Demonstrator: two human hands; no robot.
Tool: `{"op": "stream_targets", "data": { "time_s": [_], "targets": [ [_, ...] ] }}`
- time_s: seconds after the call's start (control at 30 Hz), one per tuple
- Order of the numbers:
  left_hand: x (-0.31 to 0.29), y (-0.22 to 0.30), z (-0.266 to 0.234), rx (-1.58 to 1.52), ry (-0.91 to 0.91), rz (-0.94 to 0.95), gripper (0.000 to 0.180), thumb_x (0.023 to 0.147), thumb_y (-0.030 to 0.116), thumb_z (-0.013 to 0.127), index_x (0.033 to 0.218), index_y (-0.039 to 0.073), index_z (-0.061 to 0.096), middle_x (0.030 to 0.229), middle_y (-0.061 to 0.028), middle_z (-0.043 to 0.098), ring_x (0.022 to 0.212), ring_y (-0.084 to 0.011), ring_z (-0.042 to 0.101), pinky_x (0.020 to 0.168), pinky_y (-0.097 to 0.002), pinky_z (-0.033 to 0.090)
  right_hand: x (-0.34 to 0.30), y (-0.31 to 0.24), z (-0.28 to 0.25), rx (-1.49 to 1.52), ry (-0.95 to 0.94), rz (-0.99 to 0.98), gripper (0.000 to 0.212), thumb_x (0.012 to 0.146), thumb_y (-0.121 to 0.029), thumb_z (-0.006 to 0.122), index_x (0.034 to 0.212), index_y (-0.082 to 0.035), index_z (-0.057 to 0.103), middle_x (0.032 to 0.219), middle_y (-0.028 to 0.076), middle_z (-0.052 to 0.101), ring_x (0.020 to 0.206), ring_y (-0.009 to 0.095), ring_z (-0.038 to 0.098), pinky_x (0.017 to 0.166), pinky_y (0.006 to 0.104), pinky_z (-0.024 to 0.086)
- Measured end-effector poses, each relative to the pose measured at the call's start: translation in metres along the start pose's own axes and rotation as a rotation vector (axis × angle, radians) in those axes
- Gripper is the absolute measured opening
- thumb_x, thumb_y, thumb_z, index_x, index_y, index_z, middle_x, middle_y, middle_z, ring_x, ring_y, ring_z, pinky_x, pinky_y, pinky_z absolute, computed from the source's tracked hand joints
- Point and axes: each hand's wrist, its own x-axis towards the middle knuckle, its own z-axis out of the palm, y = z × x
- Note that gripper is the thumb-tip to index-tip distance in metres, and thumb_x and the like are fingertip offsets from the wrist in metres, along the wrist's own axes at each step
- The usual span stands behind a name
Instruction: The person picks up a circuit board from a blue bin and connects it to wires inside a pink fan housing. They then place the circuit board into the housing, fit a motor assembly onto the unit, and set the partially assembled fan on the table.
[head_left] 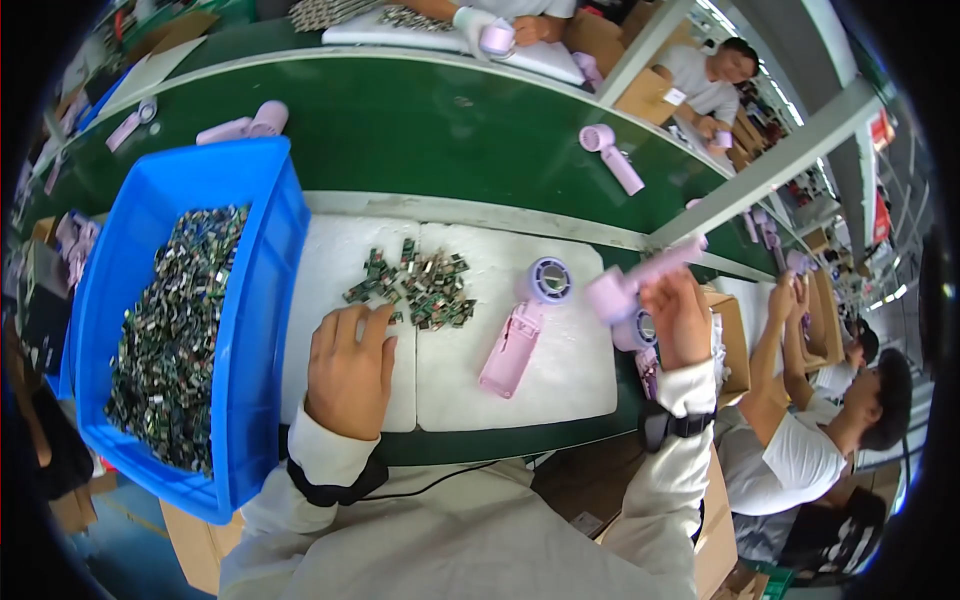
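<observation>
My left hand (348, 372) rests palm down on the white foam pad (560, 390), fingers a little bent and thumb apart, its fingertips beside a pile of small green circuit boards (440, 290). Nothing shows in it. My right hand (680, 315) is raised off the pad's right edge, fingers closed on a pink handheld fan (650, 272) that is blurred by motion; the exact grip is partly hidden. Between my hands lies an opened fan, its round lavender head (550, 281) toward the far side and its hollow pink handle shell (511, 352) toward me.
A blue bin (262, 330) full of small circuit boards stands at my left. Beyond the pad runs a green conveyor belt (430, 130) carrying several pink fans (612, 158). Below my right hand are more fan parts (635, 332). Co-workers (820, 430) sit at right and across.
</observation>
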Motion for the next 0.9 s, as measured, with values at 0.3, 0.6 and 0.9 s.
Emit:
{"op": "stream_targets", "data": {
  "time_s": [0.3,0.6,0.9],
  "targets": [
    [0.000,-0.005,0.001,-0.032,-0.049,0.004,0.022,0.087,0.004,0.069,0.108,0.007,0.065,0.114,-0.0117,0.064,0.105,-0.0331,0.058,0.092,-0.0447,0.047,0.041,-0.017,0.067,-0.501,-0.201,-0.247,0.068,0.103,-0.012,0.060,0.163,-0.010,0.028,0.166,0.009,0.033,0.152,0.024,0.033,0.121,0.0378,0.031],
    [0.001,-0.009,0.001,-0.152,-0.016,0.037,0.023,0.086,-0.001,0.070,0.107,0.005,0.063,0.105,-0.0138,0.067,0.095,-0.0360,0.062,0.086,-0.0460,0.050,0.017,-0.026,0.008,-0.791,-0.208,0.012,0.068,0.094,-0.013,0.074,0.155,-0.013,0.045,0.161,0.009,0.041,0.146,0.026,0.041,0.118,0.0378,0.035],
    [-0.004,0.022,-0.007,-0.498,-0.039,-0.239,0.029,0.090,-0.006,0.069,0.119,0.001,0.066,0.097,-0.0155,0.065,0.086,-0.0293,0.067,0.075,-0.0356,0.054,-0.026,-0.029,-0.033,-1.294,-0.407,-0.129,0.075,0.076,-0.020,0.088,0.144,-0.012,0.056,0.145,0.015,0.057,0.132,0.031,0.056,0.110,0.0399,0.045]
  ]
}}
